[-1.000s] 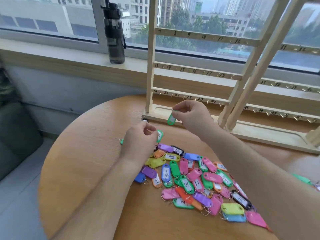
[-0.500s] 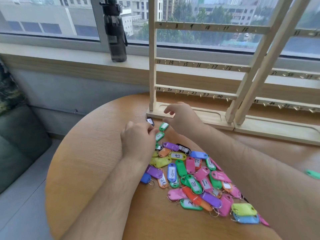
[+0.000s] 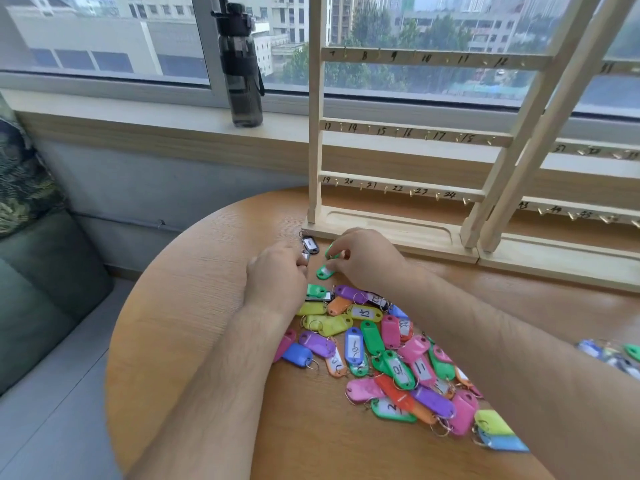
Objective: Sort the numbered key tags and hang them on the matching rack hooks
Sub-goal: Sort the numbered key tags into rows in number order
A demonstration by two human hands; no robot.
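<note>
A heap of coloured numbered key tags [image 3: 388, 358] lies on the round wooden table [image 3: 194, 306]. Behind it stands the wooden rack [image 3: 398, 133], its bars carrying small hooks with handwritten numbers. My right hand [image 3: 370, 261] is low over the table in front of the rack base and pinches a green key tag [image 3: 329, 251]. A second green tag [image 3: 324, 272] lies just under its fingers. My left hand [image 3: 277, 275] is curled, its fingertips closed on a small black key tag [image 3: 305, 256]. Another black tag [image 3: 310, 244] lies just beyond.
A second rack section [image 3: 588, 209] continues to the right. A dark water bottle [image 3: 240, 64] stands on the window sill. A green sofa [image 3: 41, 271] sits to the left of the table. More tags [image 3: 616, 358] lie at the right edge.
My right hand has come down from in front of the rack to the table with its green tag. The left hand has shifted forward towards the black tags.
</note>
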